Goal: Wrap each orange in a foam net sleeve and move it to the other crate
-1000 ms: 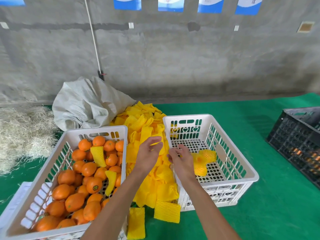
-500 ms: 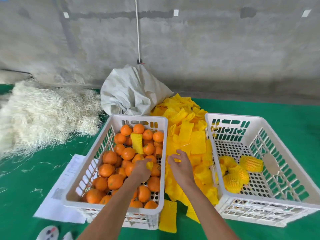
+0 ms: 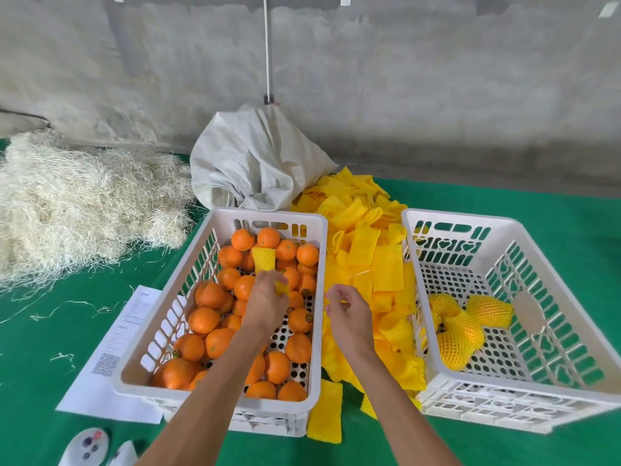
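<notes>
A white left crate (image 3: 268,216) holds several bare oranges (image 3: 209,294), and a loose yellow foam sleeve (image 3: 263,260) lies on them. My left hand (image 3: 265,299) reaches down among these oranges and grips another yellow sleeve (image 3: 282,288) in its fingers. My right hand (image 3: 349,314) hovers over the pile of yellow sleeves (image 3: 364,243) between the crates, with its fingers loosely curled and nothing held. The white right crate (image 3: 460,219) contains three oranges wrapped in yellow net (image 3: 455,348).
A white woven sack (image 3: 255,163) slumps behind the crates. Pale straw (image 3: 67,203) is heaped at the left. A printed sheet (image 3: 114,351) lies partly under the left crate, with a small white device (image 3: 85,445) in front. Everything sits on a green mat (image 3: 554,210).
My left hand moved from the sleeve pile into the orange crate, carrying a sleeve. My right hand drew back from the right crate to above the pile. The view swung left.
</notes>
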